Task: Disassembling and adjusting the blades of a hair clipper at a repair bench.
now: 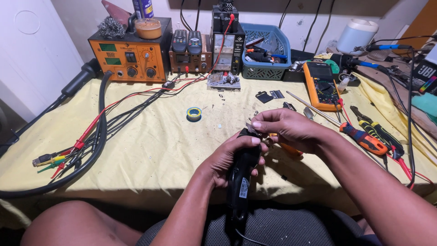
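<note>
Labels come first: a small pale rectangular sticker sits on the side of the black handheld tool (240, 182), low on its body, and the orange box-shaped station (129, 54) at the back left of the table (150, 150) carries green display windows and dark knobs on its front. On top of it stand an orange round tin (148, 28) and a grey ball of wire wool (111, 28).

The black handheld tool is long and dark, thicker in the middle, and it points up and away from the person, above the near edge of the table and over the lap. The left hand (230, 159) is wrapped firmly around its upper part, fingers curled, thumb pressed near the tip. The right hand (284, 130) is partly closed over the top end of the tool, and its fingertips pinch a small silvery piece there (I cannot tell exactly what this piece is).

Around the hands, the table has a yellow cloth. A small blue and yellow roll (194, 114) lies well apart to the left. A yellow multimeter (321, 85) lies behind the right hand, and an orange-handled screwdriver (364, 139) with dark pliers (380, 134) lie just beside the right forearm. A blue plastic basket (266, 50) stands at the back, and thick black cables (98, 136) with red wires cross the left side.
</note>
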